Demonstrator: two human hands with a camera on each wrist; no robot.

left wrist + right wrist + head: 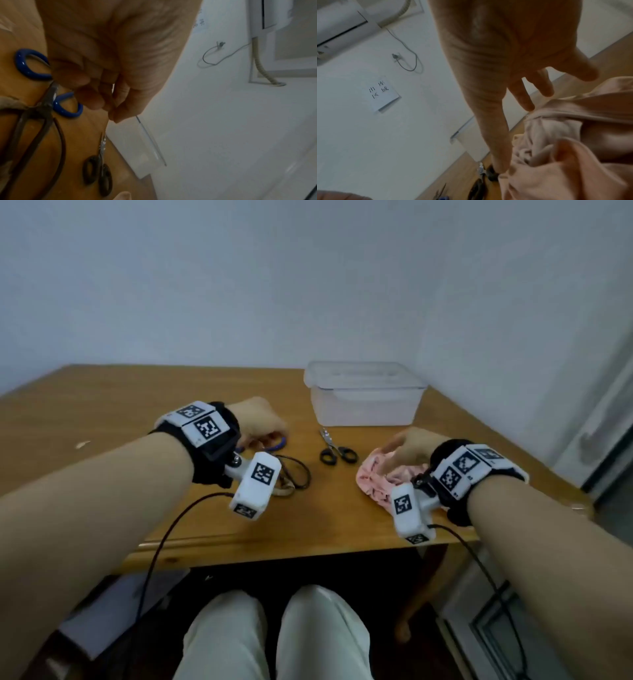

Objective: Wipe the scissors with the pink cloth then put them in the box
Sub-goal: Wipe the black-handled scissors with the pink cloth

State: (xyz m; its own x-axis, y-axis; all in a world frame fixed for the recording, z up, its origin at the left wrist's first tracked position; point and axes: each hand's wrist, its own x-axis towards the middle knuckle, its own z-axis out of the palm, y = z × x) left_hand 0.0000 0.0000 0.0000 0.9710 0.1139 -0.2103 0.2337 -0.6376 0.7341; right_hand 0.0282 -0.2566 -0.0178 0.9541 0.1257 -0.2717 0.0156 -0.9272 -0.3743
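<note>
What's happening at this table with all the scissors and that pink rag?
A person sits at a wooden table with a camera strapped to each wrist. Their left hand is curled over the blue-handled scissors, though whether it grips them is unclear. Their right hand reaches with straight fingers onto the crumpled pink cloth. Black-handled scissors lie untouched in front of the lidded plastic box.

Left hand (255,419) hides blue scissors (274,444) (blades unseen).

Black wristbands (219,453), tagged white cameras (255,489), cream trousers (226,642)
</note>
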